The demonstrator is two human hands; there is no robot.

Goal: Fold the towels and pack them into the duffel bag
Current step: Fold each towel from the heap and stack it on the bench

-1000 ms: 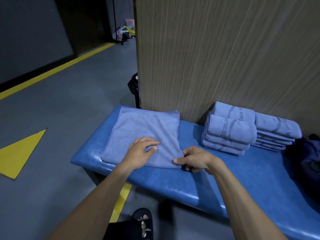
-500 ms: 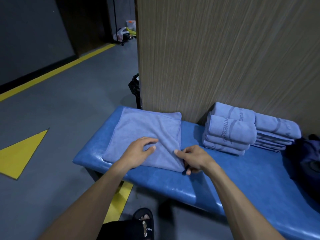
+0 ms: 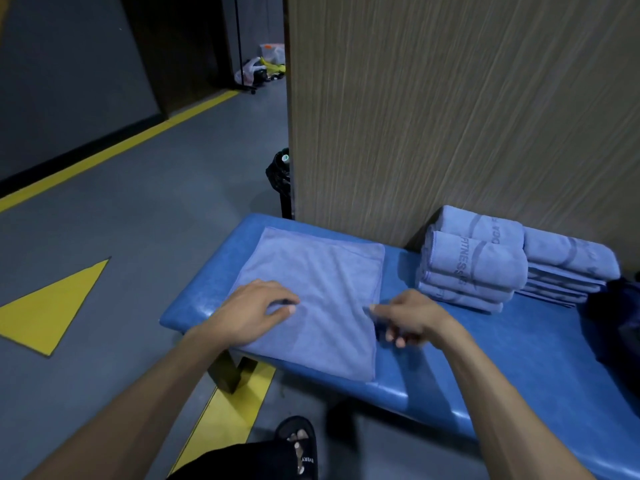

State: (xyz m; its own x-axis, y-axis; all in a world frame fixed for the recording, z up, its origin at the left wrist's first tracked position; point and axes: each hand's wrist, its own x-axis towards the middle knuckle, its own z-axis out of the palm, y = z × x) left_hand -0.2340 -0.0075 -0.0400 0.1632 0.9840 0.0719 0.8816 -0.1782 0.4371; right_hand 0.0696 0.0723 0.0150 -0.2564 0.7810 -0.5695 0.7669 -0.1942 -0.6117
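Observation:
A blue-grey towel (image 3: 322,289), folded to a flat rectangle, lies on the left end of the blue padded bench (image 3: 485,358). My left hand (image 3: 252,313) rests palm down on the towel's near-left part, fingers slightly bent. My right hand (image 3: 412,318) is blurred and hovers just off the towel's right edge; its thumb tip touches that edge and its loosely curled fingers hold nothing. A stack of folded blue towels (image 3: 485,265) stands against the wooden panel at the back right. The dark duffel bag (image 3: 620,327) shows only partly at the right edge.
A wooden partition (image 3: 450,116) rises directly behind the bench. A black bin (image 3: 278,174) stands at its left corner. Grey floor with yellow line markings (image 3: 52,306) lies to the left. My sandalled foot (image 3: 299,445) is below the bench's front edge.
My right hand let go of the towel's near-right corner and moved up along the right edge. The towel now lies flat. My left hand stayed on the towel.

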